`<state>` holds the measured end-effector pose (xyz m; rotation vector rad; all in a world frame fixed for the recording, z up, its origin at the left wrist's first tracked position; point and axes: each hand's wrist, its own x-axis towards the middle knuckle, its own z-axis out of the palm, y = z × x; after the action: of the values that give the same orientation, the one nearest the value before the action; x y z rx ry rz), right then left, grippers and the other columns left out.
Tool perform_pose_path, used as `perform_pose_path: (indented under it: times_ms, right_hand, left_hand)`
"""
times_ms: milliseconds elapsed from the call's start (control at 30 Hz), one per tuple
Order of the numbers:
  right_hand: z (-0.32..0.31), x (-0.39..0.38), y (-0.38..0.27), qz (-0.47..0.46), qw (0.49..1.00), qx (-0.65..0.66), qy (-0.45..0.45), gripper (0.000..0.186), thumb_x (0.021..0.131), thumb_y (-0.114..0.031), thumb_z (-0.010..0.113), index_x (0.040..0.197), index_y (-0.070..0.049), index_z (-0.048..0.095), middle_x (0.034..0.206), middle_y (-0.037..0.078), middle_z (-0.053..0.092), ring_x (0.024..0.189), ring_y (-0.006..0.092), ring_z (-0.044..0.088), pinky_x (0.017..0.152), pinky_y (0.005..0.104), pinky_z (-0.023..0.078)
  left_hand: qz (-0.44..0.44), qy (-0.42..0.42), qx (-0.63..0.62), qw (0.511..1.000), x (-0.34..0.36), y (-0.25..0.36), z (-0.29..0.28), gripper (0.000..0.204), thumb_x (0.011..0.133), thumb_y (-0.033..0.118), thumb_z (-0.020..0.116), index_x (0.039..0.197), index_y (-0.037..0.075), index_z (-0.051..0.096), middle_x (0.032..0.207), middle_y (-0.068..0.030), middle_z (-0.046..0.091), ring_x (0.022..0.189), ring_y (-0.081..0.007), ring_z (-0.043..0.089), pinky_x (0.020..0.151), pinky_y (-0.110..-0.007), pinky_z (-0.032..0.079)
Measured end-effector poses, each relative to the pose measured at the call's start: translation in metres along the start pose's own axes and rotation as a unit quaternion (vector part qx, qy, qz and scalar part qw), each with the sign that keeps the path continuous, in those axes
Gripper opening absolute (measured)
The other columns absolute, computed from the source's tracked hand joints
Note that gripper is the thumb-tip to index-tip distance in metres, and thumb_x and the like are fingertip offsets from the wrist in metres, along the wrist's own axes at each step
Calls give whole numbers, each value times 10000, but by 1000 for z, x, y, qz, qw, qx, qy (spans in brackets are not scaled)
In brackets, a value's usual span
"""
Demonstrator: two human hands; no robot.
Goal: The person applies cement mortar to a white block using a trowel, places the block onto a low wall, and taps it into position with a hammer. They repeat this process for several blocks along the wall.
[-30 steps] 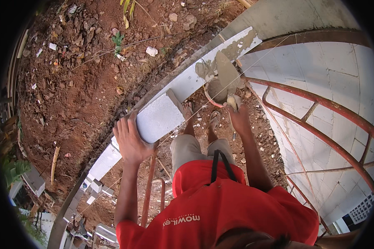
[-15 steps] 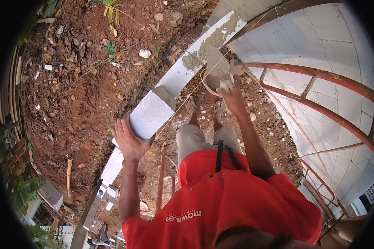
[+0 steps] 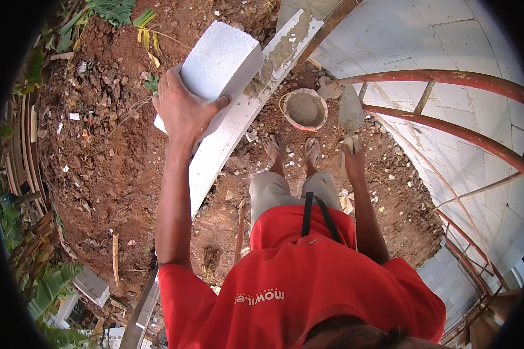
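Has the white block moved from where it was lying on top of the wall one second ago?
Yes. The left hand has lifted the white block off the top of the wall; it now sits raised and tilted above it.

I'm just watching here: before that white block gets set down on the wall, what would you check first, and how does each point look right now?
1. Left hand has a firm grip on the white block: ok, fingers wrap its edge.
2. Mortar bed on the wall top: ok, grey mortar is spread there.
3. Right hand holds the trowel: ok.
4. Mortar bucket within reach: ok, by the feet.
5. Block level and aligned: cannot tell.
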<state>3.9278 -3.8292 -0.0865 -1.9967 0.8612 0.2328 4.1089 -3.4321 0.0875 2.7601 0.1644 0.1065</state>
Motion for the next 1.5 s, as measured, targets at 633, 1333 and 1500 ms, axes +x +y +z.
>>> perform_pose_path:
  times_ms: [633, 1333, 1500]
  right_hand:
    - [4, -22, 91, 61, 996, -4, -58, 387, 898, -252, 728, 1141, 48, 700, 917, 214, 747, 835, 322, 728, 762, 442, 538]
    - [-23, 29, 84, 40, 985, -39, -163, 520, 837, -227, 744, 1279, 12, 613, 1029, 229, 736, 965, 378, 726, 829, 459, 544]
    - [-44, 53, 126, 89, 973, -105, -188, 495, 835, -177, 706, 1277, 22, 608, 968, 197, 720, 885, 310, 714, 766, 427, 547]
  left_hand:
    - [15, -27, -36, 999, 147, 171, 124, 1002, 551, 496, 947, 1296, -52, 561, 1277, -233, 636, 1241, -371, 596, 1086, -478, 431]
    - [-75, 43, -140, 986, 108, 110, 101, 1093, 529, 492, 945, 1326, -120, 516, 1145, -263, 672, 961, -344, 712, 946, -497, 561]
    - [-124, 154, -196, 960, 43, 96, 10, 1021, 571, 354, 969, 1328, -149, 505, 1153, -299, 634, 990, -344, 689, 981, -424, 543]
